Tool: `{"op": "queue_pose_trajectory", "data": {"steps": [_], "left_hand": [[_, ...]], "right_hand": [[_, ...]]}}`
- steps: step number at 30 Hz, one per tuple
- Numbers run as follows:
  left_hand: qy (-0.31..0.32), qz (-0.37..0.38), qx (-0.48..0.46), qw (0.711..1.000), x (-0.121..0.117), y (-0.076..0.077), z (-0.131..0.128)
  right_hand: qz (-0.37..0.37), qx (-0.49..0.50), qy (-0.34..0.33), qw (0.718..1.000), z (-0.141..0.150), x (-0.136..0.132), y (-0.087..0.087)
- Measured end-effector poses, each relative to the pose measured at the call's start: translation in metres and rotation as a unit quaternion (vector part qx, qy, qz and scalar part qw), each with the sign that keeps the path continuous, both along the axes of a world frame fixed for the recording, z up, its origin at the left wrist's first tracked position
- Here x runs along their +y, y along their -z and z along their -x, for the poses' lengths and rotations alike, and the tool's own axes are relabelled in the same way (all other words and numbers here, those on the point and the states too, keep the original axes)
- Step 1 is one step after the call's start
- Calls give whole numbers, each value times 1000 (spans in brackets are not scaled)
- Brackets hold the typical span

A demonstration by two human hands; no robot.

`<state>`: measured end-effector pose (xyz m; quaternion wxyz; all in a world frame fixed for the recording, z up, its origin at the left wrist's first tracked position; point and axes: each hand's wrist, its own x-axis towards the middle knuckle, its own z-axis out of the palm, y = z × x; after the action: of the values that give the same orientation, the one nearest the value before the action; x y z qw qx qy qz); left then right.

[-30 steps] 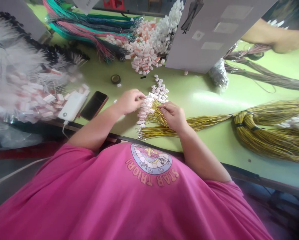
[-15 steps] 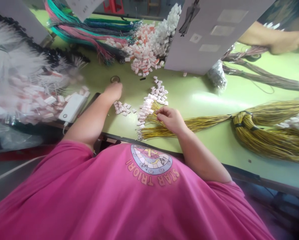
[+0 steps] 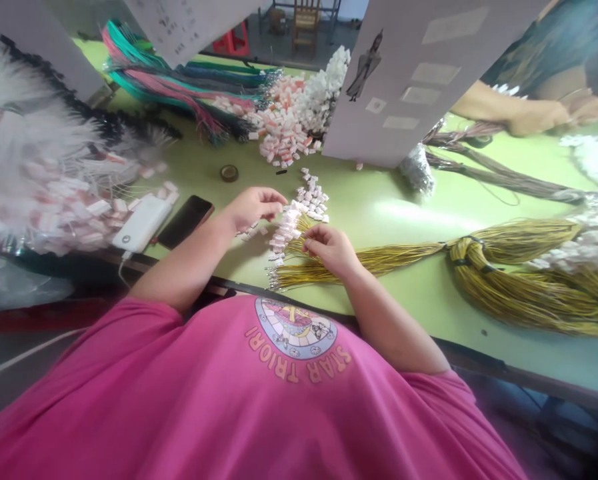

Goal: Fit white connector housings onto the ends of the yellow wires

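My left hand (image 3: 255, 207) hovers over small loose white connectors (image 3: 250, 233), thumb and fingers apart, just left of a row of white connectors (image 3: 285, 235). These connectors sit on the ends of yellow wires (image 3: 383, 261). My right hand (image 3: 331, 249) is over the wires with thumb and forefinger pinched together; whatever is between the fingertips is too small to make out. Wire ends with bare metal terminals (image 3: 273, 276) lie below the connector row. Another group of loose white connectors (image 3: 314, 197) lies just beyond the hands.
Left are a phone (image 3: 185, 222), a white power bank (image 3: 141, 223), a tape roll (image 3: 229, 173) and white wires with connectors (image 3: 73, 200). A grey upright panel (image 3: 379, 120) stands ahead. Coiled yellow wires (image 3: 483, 273) lie right. A co-worker's hands (image 3: 553, 115) are beyond the panel.
My left hand reached left toward the tape roll, uncovering loose connectors, then came back beside the connector row. My right hand stayed pinched over the wires. The camera view tilted up slightly.
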<state>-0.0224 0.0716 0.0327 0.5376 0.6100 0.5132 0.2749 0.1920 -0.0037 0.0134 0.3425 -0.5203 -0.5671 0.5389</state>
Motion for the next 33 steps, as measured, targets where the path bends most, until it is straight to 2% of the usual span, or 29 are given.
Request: {"op": "queue_pose_trajectory", "data": {"steps": [2,4,6,10,14,18,21,26,33], "left_hand": [[20,76,-141,987,-17,0,-14],[33,137,-211,967,-30,3,-23],[32,166,-232,958,-40,8,-27],[-9,170,-228,959,-52,14,-30],[-47,198,-250,947,-56,14,-35],[-53,218,-258,940,-58,11,-37],[-50,219,-247,943,-59,11,-37],[-35,215,-242,945,-58,13,-36],[-9,214,-215,953,-58,15,-36]], "right_hand": [[-2,1,-1,1000,0,0,1],[11,17,1,1000,-1,1,1],[33,52,2,998,-3,1,0],[74,111,-39,990,-6,2,-2],[67,56,-52,995,-8,2,-3],[14,-9,-10,1000,-6,1,-3],[-54,-66,27,996,-3,-1,0],[-178,-175,59,967,1,-8,5],[-283,-273,35,919,1,-10,15]]}}
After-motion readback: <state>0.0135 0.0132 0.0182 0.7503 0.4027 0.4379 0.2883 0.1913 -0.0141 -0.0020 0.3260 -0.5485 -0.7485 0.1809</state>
